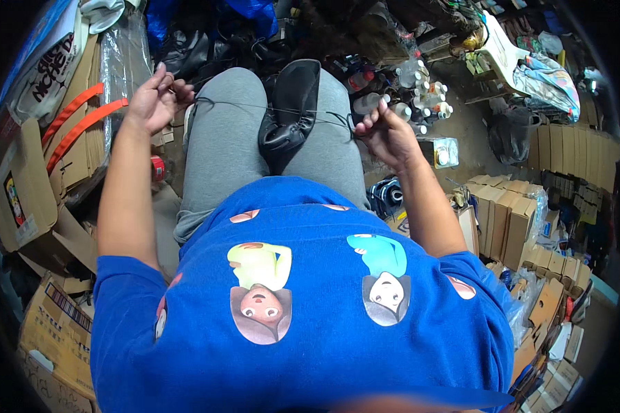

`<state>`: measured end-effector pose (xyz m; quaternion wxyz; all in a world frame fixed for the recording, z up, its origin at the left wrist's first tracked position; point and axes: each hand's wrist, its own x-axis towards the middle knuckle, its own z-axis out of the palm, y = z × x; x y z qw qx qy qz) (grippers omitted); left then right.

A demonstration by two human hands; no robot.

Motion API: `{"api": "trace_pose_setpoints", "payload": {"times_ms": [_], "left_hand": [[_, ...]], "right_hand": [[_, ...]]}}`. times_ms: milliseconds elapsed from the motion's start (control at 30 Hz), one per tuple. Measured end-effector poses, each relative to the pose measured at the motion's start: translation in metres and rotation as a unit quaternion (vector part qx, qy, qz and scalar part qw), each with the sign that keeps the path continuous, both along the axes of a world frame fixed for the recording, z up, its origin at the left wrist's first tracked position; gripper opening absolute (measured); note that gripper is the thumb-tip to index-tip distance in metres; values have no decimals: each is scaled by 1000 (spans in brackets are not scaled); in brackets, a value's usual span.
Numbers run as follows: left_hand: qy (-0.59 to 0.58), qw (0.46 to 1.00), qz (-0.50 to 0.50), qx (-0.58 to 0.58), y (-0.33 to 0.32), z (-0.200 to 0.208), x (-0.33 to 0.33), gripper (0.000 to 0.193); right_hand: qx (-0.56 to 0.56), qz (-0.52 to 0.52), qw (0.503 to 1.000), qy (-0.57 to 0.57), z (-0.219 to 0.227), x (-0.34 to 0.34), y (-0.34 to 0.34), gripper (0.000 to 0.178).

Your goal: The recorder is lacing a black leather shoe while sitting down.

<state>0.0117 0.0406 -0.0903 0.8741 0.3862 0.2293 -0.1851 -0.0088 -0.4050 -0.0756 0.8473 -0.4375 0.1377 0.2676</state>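
A black leather shoe [288,141] rests in my lap between my thighs. Its thin black shoelace [241,104] stretches out to both sides above my grey trousers [217,144]. Out to the left, my left hand [157,100] pinches one side of the lace, with a small tangle of it hanging near the fingers. My right hand [391,136] is raised past my right thigh, palm partly up, its curled fingers closed on the other side of the lace. Both hands are apart from the shoe itself.
More black shoes [189,51] lie beyond my left knee. Several plastic bottles [420,89] stand on the floor at far right, near a white plastic chair [499,51]. Cardboard boxes [506,220] line the right; an opened carton [31,193] and orange straps [83,127] sit left.
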Motion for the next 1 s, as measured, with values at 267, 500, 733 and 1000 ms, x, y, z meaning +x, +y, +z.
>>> {"api": "trace_pose_setpoints", "payload": {"times_ms": [267, 500, 733, 1000], "left_hand": [[9, 833, -189, 520, 117, -12, -23, 9], [-234, 730, -187, 614, -43, 80, -30, 36], [-339, 716, -186, 582, -95, 86, -59, 30], [-449, 491, -177, 725, -115, 55, -56, 16]], "right_hand": [[-666, 239, 660, -254, 24, 5, -75, 44], [-507, 274, 596, -560, 81, 17, 75, 21], [-524, 255, 571, -578, 59, 14, 73, 15], [-571, 211, 550, -571, 46, -12, 66, 28]]}}
